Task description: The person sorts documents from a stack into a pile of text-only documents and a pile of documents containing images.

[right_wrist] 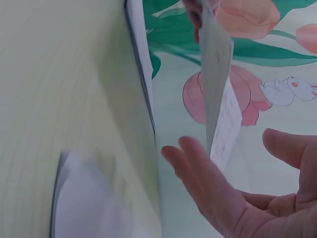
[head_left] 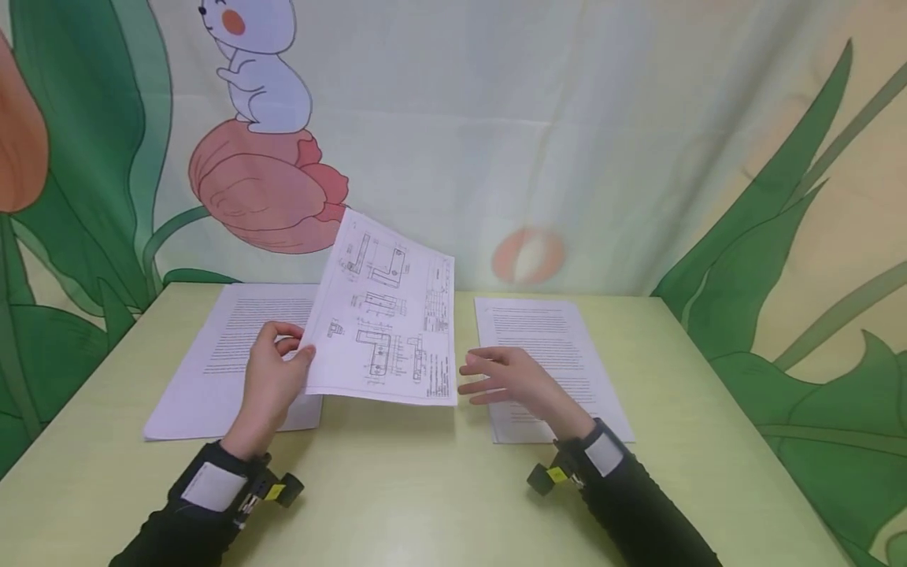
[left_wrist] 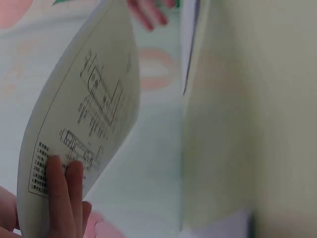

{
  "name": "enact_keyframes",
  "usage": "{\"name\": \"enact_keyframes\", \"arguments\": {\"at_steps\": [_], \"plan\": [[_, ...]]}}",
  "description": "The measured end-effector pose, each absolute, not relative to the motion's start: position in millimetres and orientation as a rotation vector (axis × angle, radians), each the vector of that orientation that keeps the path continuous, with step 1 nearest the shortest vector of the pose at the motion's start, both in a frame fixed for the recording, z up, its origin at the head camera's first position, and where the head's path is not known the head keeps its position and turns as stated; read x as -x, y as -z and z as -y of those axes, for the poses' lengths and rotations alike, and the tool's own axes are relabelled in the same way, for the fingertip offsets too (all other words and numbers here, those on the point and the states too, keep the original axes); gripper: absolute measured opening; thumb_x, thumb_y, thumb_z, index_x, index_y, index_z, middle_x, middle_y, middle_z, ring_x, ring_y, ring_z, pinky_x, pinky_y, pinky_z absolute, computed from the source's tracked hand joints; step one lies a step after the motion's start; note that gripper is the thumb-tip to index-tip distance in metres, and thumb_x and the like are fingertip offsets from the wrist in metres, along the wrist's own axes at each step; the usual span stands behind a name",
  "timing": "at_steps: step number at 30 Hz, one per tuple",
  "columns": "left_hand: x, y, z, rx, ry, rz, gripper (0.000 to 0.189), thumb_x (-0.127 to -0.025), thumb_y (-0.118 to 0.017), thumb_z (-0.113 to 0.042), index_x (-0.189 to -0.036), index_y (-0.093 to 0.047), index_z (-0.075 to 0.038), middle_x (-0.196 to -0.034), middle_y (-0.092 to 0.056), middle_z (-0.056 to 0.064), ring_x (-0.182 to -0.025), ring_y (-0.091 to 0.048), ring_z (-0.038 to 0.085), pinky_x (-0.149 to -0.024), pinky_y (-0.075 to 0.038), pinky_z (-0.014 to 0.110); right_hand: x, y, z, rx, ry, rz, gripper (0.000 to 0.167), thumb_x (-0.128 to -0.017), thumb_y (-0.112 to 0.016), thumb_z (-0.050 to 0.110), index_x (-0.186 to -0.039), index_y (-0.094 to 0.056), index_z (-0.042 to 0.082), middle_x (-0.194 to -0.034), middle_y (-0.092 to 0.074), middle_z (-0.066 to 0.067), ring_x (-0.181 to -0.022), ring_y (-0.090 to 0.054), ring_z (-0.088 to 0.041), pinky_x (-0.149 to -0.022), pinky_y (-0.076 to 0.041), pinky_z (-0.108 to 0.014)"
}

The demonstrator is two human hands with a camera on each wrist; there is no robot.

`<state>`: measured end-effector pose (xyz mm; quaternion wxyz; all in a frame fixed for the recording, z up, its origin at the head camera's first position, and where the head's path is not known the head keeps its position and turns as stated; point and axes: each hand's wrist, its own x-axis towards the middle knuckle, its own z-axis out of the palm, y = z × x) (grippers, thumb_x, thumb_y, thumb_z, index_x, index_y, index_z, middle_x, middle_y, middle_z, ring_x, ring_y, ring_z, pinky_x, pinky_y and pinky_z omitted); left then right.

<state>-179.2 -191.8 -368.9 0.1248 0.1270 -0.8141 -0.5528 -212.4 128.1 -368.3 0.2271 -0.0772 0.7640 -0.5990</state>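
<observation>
A sheet of paper [head_left: 397, 315] printed with technical drawings is held up above the table. My left hand [head_left: 275, 374] pinches its left edge, thumb on the near face and fingers behind. In the left wrist view, those fingers [left_wrist: 58, 198] lie against the printed back of the sheet. My right hand [head_left: 513, 382] is just past the sheet's lower right corner, fingers spread and holding nothing. The right wrist view shows a gap between thumb and fingers of this hand [right_wrist: 247, 198], with the sheet [right_wrist: 218, 89] beyond; whether a fingertip touches it, I cannot tell.
A stack of text pages [head_left: 191, 394] lies on the left of the pale yellow table [head_left: 439, 504], partly behind the held sheet. Another stack of text pages [head_left: 595, 394] lies on the right, under my right hand. A patterned curtain [head_left: 567, 142] hangs behind the table.
</observation>
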Motion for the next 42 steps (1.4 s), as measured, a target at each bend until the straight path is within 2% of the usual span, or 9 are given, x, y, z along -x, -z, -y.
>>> {"name": "enact_keyframes", "arguments": {"at_steps": [4,8,12,16,21,27,33,39,42], "plan": [[179,382,173,-0.349,1.624,2.375,0.033,-0.091,-0.053,-0.004,-0.121,-0.041,-0.003,-0.112,-0.06,0.021,-0.089,-0.063,0.029,-0.062,-0.049,0.022,214,370,-121,0.156,1.674,-2.18,0.057,-0.086,-0.069,0.023,-0.135,-0.048,0.0,-0.117,-0.064,-0.021,-0.093,-0.069,-0.027,-0.076,-0.056,-0.038],[179,390,163,-0.323,1.645,2.409,0.035,-0.091,-0.054,-0.004,-0.123,-0.039,-0.003,-0.113,-0.061,0.022,-0.089,-0.063,0.03,-0.065,-0.049,0.025,218,375,-123,0.053,1.641,-2.336,0.06,-0.078,-0.077,0.011,-0.133,-0.053,0.006,-0.106,-0.069,-0.017,-0.083,-0.07,-0.021,-0.071,-0.057,-0.034],[181,396,160,-0.286,1.62,2.49,0.036,-0.09,-0.055,-0.004,-0.124,-0.043,-0.005,-0.114,-0.06,0.022,-0.094,-0.063,0.031,-0.068,-0.049,0.029,217,378,-127,0.004,1.544,-2.465,0.06,-0.074,-0.08,0.01,-0.129,-0.058,0.009,-0.094,-0.071,-0.011,-0.075,-0.07,-0.018,-0.067,-0.056,-0.031],[181,400,159,-0.191,1.522,2.595,0.031,-0.089,-0.057,-0.005,-0.12,-0.055,-0.004,-0.12,-0.059,0.021,-0.105,-0.059,0.033,-0.08,-0.049,0.039,214,379,-130,0.003,1.454,-2.541,0.057,-0.073,-0.08,0.009,-0.127,-0.06,0.008,-0.085,-0.071,-0.008,-0.07,-0.068,-0.017,-0.064,-0.056,-0.03],[181,400,159,-0.068,1.435,2.682,0.029,-0.089,-0.058,-0.005,-0.118,-0.061,-0.003,-0.127,-0.057,0.019,-0.114,-0.055,0.035,-0.092,-0.046,0.048,210,380,-134,-0.001,1.337,-2.597,0.058,-0.072,-0.081,0.012,-0.126,-0.06,0.008,-0.081,-0.071,-0.006,-0.064,-0.067,-0.015,-0.061,-0.054,-0.027],[180,398,158,-0.018,1.383,2.785,0.034,-0.089,-0.059,-0.005,-0.123,-0.06,-0.003,-0.122,-0.06,0.02,-0.101,-0.061,0.031,-0.079,-0.05,0.038,209,387,-137,0.016,1.262,-2.609,0.063,-0.071,-0.082,0.015,-0.129,-0.057,0.009,-0.079,-0.071,-0.005,-0.061,-0.067,-0.015,-0.062,-0.053,-0.027],[180,395,159,-0.005,1.306,2.91,0.039,-0.087,-0.061,-0.001,-0.125,-0.058,0.001,-0.122,-0.06,0.023,-0.092,-0.061,0.027,-0.066,-0.048,0.029,209,395,-139,0.043,1.2,-2.571,0.066,-0.072,-0.082,0.017,-0.131,-0.054,0.008,-0.073,-0.07,-0.003,-0.06,-0.067,-0.014,-0.058,-0.053,-0.027],[179,396,159,0.068,1.16,3.027,0.044,-0.084,-0.064,-0.002,-0.126,-0.056,0.005,-0.123,-0.059,0.024,-0.092,-0.064,0.027,-0.067,-0.05,0.031,208,399,-141,0.072,1.148,-2.574,0.064,-0.072,-0.081,0.016,-0.129,-0.054,0.008,-0.07,-0.068,-0.002,-0.058,-0.066,-0.014,-0.057,-0.051,-0.027],[178,396,158,0.099,1.074,3.072,0.046,-0.081,-0.067,-0.001,-0.124,-0.056,0.008,-0.121,-0.059,0.027,-0.099,-0.062,0.03,-0.077,-0.051,0.038,207,401,-141,0.087,1.124,-2.582,0.063,-0.072,-0.081,0.016,-0.128,-0.054,0.007,-0.07,-0.068,-0.002,-0.058,-0.065,-0.015,-0.058,-0.05,-0.028]]}}
